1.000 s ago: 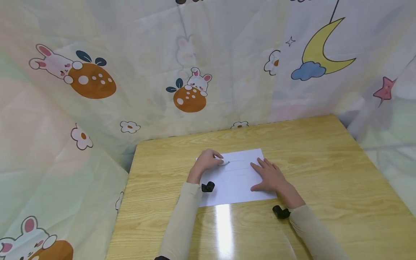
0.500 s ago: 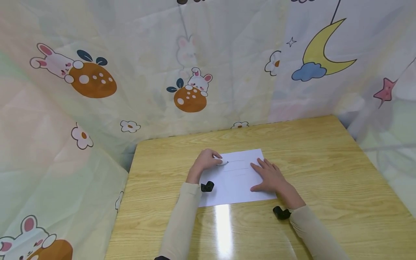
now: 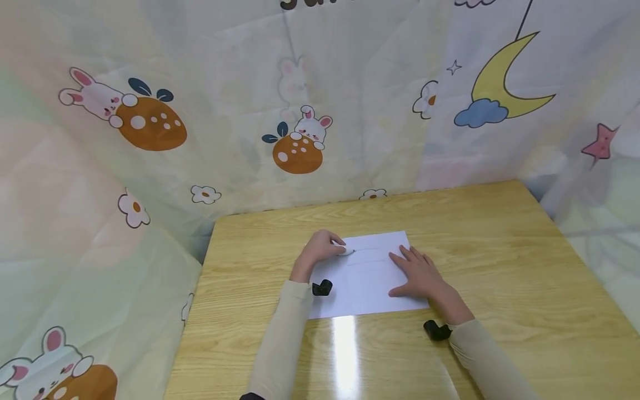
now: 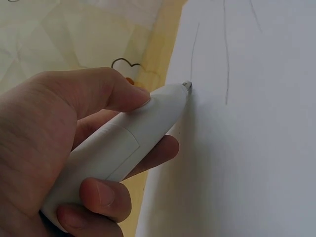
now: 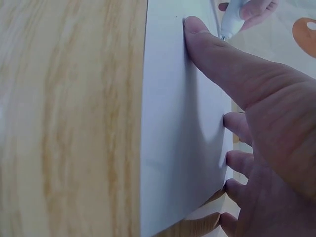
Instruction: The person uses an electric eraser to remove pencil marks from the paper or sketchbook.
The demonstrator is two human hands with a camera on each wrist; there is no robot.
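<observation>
In the head view, my left hand (image 3: pixel 322 247) pinches a thick white pen-like tool (image 4: pixel 123 138) over the left part of a white paper sheet (image 3: pixel 360 289). Its narrow metal tip meets the paper at the end of a thin grey line (image 4: pixel 194 49), as the left wrist view shows. Thumb and fingers wrap the tool's body, hiding part of it. My right hand (image 3: pixel 420 275) lies spread on the sheet's right side, and its thumb (image 5: pixel 217 49) presses on the paper. Several thin grey lines run across the sheet.
The paper lies on a wooden table (image 3: pixel 500 266) with a bright reflection at the front. A printed cloth (image 3: pixel 225 111) with rabbits and a moon hangs behind and beside the table. Black camera pieces (image 3: pixel 322 288) sit at both wrists.
The head view has shifted slightly. The tool's tip has crept a little to the left along the line on the paper. My right hand stays in place on the sheet.
</observation>
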